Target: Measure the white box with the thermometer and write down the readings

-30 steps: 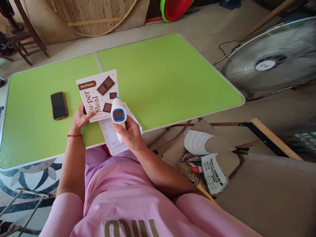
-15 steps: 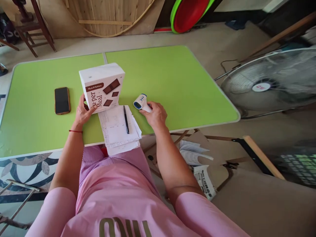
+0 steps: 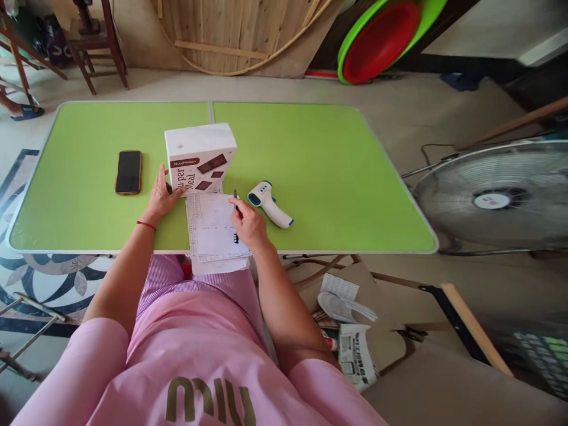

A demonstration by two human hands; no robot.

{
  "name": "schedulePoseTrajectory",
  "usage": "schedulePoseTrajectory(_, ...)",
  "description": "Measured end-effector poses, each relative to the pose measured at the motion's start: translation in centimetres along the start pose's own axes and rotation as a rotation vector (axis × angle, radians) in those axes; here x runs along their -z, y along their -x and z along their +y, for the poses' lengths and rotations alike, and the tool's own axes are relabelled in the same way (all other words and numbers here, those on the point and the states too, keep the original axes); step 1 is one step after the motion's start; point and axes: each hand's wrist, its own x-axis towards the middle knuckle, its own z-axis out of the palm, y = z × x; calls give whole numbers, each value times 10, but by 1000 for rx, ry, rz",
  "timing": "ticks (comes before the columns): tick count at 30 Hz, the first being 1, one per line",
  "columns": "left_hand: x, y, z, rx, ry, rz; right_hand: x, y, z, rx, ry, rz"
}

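You have laid the infrared thermometer [image 3: 272, 208] on the bench [image 3: 319, 160], which frees your right hand [image 3: 251, 225] for the black pen [image 3: 236, 238], grip unclear, while your left hand [image 3: 162, 198] clasps the NutriMotion box [image 3: 202, 158].

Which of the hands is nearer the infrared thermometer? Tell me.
Right. The right hand is at the pen over the papers, just left of the infrared thermometer; the left hand is at the NutriMotion box, farther left.
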Motion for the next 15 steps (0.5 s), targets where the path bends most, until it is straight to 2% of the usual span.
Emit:
schedulePoseTrajectory(4, 1, 25, 8, 157, -237, -28, 14, 4, -1, 26, -338, -65)
schedulePoseTrajectory(9, 1, 61, 33, 220, -510, -142, -7, 11, -22, 20, -563, -158)
schedulePoseTrajectory(13, 1, 76, 47, 214, -634, -228, -24, 12, -41, -86, -631, -29)
schedulePoseTrajectory(15, 0, 79, 49, 195, -658, -238, -28, 13, -48, -123, -633, -5)
